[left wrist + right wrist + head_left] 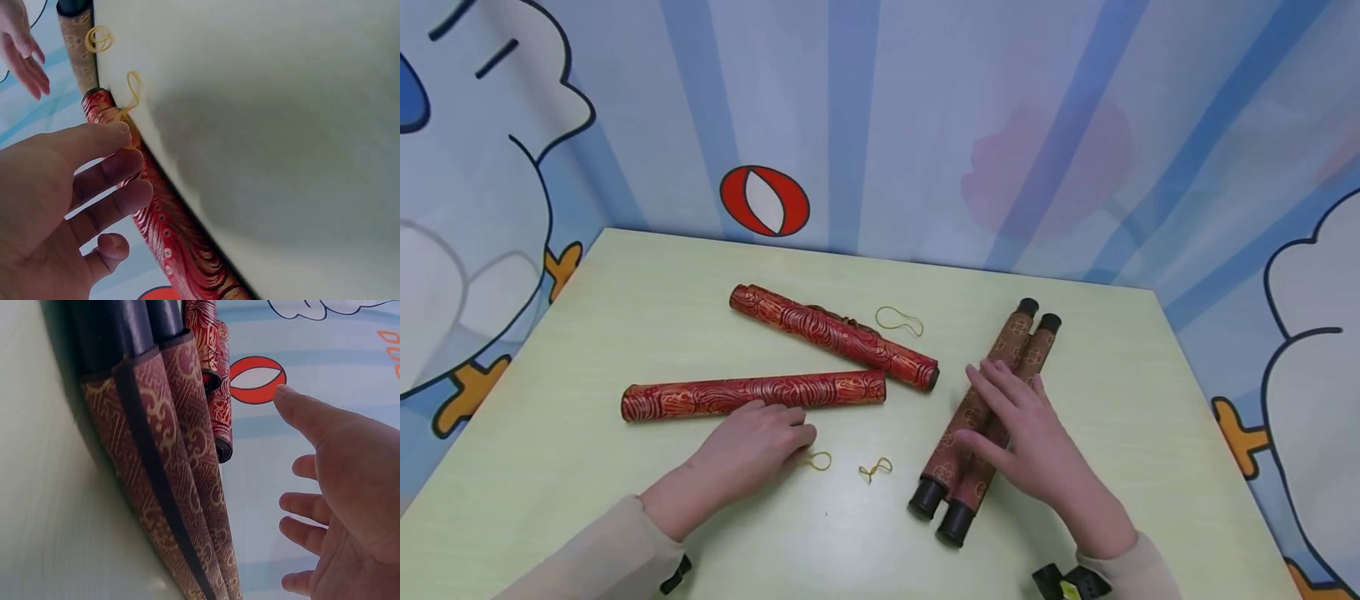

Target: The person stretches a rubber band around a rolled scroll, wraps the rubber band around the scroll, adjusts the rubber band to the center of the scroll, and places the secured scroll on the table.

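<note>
One long red roll with a gold-and-silver swirl pattern (pixel 827 390) is lying farthest left on a pale yellow-green desk (pixel 850 550). Just in front of it, the left hand (pixel 752 446) is pinching a thin yellow looped cord (pixel 820 460) at its fingertips, the other fingers bending loosely. Behind, a matching red roll with a dark cord tie (pixel 831 333) is slanting down to the right; whether the two red rolls are touching is hard to tell. To the right of the pinched loop, a small knotted yellow cord (pixel 875 469) is resting alone, and a wider yellow loop (pixel 900 321) is lying near the rear red roll.

Farther right, two brown rolls with gold motifs and black end knobs (pixel 947 462) are lying side by side at a slant; whether those motifs are forming characters cannot be told. Over them the right hand (pixel 1022 425) is hovering empty, fingers spreading apart. Near its cuff, a black device (pixel 1070 583) is showing a yellow-green mark, too small to read. Behind the desk, a pale blue striped backdrop (pixel 917 125) is showing cartoon shapes.
</note>
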`<state>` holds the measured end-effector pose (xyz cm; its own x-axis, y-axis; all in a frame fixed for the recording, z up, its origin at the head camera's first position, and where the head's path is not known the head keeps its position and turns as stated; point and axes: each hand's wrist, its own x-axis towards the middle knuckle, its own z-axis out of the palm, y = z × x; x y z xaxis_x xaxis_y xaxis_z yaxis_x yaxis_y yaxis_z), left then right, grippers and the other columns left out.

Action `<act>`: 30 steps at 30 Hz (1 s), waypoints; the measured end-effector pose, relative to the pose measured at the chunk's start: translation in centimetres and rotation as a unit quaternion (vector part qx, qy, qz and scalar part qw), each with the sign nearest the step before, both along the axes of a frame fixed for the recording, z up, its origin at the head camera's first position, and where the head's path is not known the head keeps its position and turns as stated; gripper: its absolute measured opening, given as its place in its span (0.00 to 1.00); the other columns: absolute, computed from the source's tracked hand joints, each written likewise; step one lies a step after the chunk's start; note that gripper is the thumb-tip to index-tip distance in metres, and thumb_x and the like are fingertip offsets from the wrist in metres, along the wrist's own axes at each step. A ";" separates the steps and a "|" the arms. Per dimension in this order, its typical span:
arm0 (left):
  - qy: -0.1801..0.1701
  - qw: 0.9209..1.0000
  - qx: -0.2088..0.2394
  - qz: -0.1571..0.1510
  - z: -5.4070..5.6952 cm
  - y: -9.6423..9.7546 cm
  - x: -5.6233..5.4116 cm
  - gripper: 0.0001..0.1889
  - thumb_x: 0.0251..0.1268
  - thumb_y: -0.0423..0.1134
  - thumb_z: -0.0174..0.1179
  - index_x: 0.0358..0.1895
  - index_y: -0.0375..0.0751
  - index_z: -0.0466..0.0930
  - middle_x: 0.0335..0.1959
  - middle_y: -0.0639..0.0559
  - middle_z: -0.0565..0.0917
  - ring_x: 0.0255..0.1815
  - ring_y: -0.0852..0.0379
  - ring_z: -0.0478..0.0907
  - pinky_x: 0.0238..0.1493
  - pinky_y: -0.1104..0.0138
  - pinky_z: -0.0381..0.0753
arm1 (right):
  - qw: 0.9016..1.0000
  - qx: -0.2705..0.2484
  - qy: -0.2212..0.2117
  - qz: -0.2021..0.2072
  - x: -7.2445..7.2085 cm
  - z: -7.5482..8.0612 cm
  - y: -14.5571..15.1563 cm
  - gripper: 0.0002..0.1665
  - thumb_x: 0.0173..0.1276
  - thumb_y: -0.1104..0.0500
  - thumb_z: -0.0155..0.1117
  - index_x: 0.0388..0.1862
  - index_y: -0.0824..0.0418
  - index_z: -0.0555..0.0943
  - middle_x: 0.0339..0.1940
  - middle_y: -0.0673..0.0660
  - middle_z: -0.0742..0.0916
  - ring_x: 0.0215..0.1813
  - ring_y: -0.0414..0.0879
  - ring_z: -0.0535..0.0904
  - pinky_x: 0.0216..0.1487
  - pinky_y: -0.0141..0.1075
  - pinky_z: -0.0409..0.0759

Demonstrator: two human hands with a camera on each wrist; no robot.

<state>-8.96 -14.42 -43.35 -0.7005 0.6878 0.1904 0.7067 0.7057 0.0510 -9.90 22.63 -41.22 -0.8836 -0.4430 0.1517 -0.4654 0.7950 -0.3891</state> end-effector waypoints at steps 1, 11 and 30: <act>0.000 1.000 0.004 0.002 0.2 0.0 -0.1 0.11 0.67 0.36 0.75 0.30 0.51 0.82 0.25 0.59 0.74 0.26 0.60 0.73 0.28 0.65 0.72 | 1.000 0.000 0.002 0.002 -0.1 0.0 -0.1 0.47 0.72 0.47 0.76 0.84 0.59 0.67 0.83 0.66 0.70 0.85 0.65 0.60 0.80 0.76 0.48; -0.004 0.998 0.067 0.014 2.3 0.3 -1.2 0.08 0.63 0.36 0.78 0.35 0.49 0.86 0.32 0.58 0.85 0.28 0.60 0.80 0.31 0.64 0.82 | 1.000 -0.015 -0.009 0.019 -0.5 0.5 -1.7 0.47 0.74 0.46 0.74 0.85 0.57 0.67 0.83 0.64 0.71 0.84 0.64 0.63 0.82 0.73 0.48; -0.012 0.983 0.182 0.039 6.0 2.4 -2.9 0.06 0.68 0.37 0.75 0.43 0.49 0.89 0.38 0.58 0.88 0.33 0.61 0.81 0.35 0.68 0.83 | 0.997 -0.050 0.021 0.060 -1.5 1.6 -5.0 0.36 0.74 0.49 0.74 0.78 0.55 0.77 0.72 0.58 0.83 0.67 0.56 0.82 0.84 0.59 0.61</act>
